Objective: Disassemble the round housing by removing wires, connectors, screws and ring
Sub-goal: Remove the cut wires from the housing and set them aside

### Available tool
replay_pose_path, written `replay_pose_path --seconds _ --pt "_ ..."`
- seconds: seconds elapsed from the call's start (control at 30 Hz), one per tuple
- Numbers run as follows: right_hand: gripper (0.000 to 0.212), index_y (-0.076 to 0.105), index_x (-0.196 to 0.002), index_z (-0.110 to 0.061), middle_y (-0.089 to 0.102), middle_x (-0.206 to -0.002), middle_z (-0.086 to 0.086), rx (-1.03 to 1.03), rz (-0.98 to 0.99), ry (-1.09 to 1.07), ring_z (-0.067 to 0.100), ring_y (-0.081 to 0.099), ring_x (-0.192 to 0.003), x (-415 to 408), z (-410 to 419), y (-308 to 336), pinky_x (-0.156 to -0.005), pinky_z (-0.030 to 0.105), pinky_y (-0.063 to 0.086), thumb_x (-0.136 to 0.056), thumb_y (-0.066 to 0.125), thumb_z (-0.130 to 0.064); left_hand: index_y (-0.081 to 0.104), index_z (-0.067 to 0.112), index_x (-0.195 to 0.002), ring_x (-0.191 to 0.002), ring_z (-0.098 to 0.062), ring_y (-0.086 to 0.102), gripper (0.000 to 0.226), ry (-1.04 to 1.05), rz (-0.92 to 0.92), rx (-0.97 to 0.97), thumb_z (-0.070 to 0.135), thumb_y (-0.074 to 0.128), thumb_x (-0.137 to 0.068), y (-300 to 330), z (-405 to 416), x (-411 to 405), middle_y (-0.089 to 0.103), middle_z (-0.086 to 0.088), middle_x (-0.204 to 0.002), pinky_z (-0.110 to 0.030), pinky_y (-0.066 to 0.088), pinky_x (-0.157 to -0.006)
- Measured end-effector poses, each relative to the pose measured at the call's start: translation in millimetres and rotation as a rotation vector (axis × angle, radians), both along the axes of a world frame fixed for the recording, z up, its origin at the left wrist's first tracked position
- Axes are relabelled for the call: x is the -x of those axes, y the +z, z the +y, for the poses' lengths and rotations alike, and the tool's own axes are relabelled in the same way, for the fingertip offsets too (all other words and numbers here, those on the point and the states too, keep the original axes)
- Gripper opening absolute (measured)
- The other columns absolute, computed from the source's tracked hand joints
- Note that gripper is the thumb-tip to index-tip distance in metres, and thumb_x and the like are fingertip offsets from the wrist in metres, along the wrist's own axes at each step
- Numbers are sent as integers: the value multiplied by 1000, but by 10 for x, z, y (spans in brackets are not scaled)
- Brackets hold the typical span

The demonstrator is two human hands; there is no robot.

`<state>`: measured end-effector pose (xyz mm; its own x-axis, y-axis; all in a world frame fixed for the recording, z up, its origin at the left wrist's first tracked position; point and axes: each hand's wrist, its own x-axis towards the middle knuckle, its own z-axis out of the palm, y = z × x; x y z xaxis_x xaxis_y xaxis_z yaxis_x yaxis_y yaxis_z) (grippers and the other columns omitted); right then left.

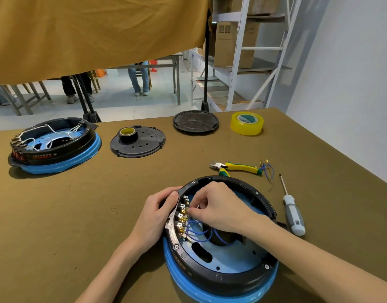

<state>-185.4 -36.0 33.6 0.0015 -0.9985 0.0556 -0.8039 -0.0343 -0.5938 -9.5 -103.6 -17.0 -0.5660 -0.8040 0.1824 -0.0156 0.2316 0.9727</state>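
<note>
The right hand (218, 206) reaches into the round housing (221, 259) on the tabletop (78, 204), its grip pinching a brass connector (186, 209) on the terminal row. Just left of that grip, the left hand (159, 213) clasps the housing's black rim. Blue wires (199, 234) loop below the pinch; cutters (234, 166) and a screwdriver (294, 217) lie beyond, to the right.

My left hand (159, 212) grips the outer rim of the round housing (221, 241), which sits on the bench (78, 204). My right hand (218, 206) reaches inside, its fingers (193, 209) pinching at the row of connectors (182, 215) with blue wires (199, 234) attached. Just beyond lie cutters (236, 166), loose wires (267, 168) and a screwdriver (292, 212). A second housing (54, 145), two black covers and tape rolls lie farther back.
</note>
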Motion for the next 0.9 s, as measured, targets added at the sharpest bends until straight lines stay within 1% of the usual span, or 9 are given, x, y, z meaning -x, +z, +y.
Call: replay_pose_path --seconds 0.17,0.27,0.4,0.5,0.63,0.7,0.8,0.83,0.9 --pt "14 79 -72 -22 61 -51 -13 -34 -114 14 0 53 -48 70 25 -45 -50 13 39 -84 80 -29 74 32 -122 -105 -21 74 33 -10 -5 -1 37 46 -105 -8 4 -8 78 -1 -113 -22 55 -84" --pt "13 80 -75 -22 64 -56 -10 8 -72 6 0 56 -53 39 31 -73 -53 15 42 -83 81 -32 74 33 -121 -105 -20 74 32 -5 -6 7 37 46 -105 -1 1 -8 78 0 -114 -22 55 -85" --pt "8 78 -81 -22 70 -66 -8 79 -150 23 3 63 -62 53 37 -55 -60 19 49 -86 76 -27 74 32 -121 -107 -20 73 32 -14 -8 10 37 46 -106 -19 -6 -13 78 0 -116 -23 55 -88" --pt "15 78 -79 -20 68 -66 -8 -3 -200 107 2 56 -59 19 47 -33 -59 20 45 -91 72 -26 74 33 -121 -108 -22 73 32 -18 -8 12 37 46 -106 -29 -11 -18 78 0 -115 -31 56 -91" --pt "35 70 -74 -12 59 -64 11 -53 -113 166 11 41 -55 0 61 -21 -54 30 36 -97 60 -36 73 32 -121 -108 -23 73 32 -12 -15 9 38 45 -107 -52 -25 -26 78 -1 -114 -47 54 -96" --pt "30 70 -71 -21 58 -60 4 -124 -81 168 11 42 -54 3 53 20 -56 34 38 -97 60 -31 74 33 -121 -107 -23 73 32 -14 -19 7 39 45 -107 -50 -22 -27 78 -2 -114 -50 55 -96" --pt "22 74 -78 -26 58 -56 -14 -246 -48 184 3 45 -53 14 13 132 -55 21 37 -97 64 -29 73 32 -121 -106 -22 73 32 -17 -26 4 37 45 -107 -50 -18 -30 78 -2 -113 -48 55 -95" --pt "22 74 -77 -26 57 -55 -16 -275 -30 196 2 46 -52 15 -2 177 -54 18 37 -97 65 -29 73 32 -121 -106 -22 73 32 -13 -28 5 37 45 -107 -51 -19 -32 78 -1 -113 -46 55 -94" --pt "34 66 -65 -29 52 -51 -14 -313 -13 221 3 42 -48 22 -13 262 -54 19 34 -99 64 -31 73 33 -121 -106 -21 73 32 -9 -32 7 37 45 -107 -55 -18 -35 78 0 -113 -42 55 -92"
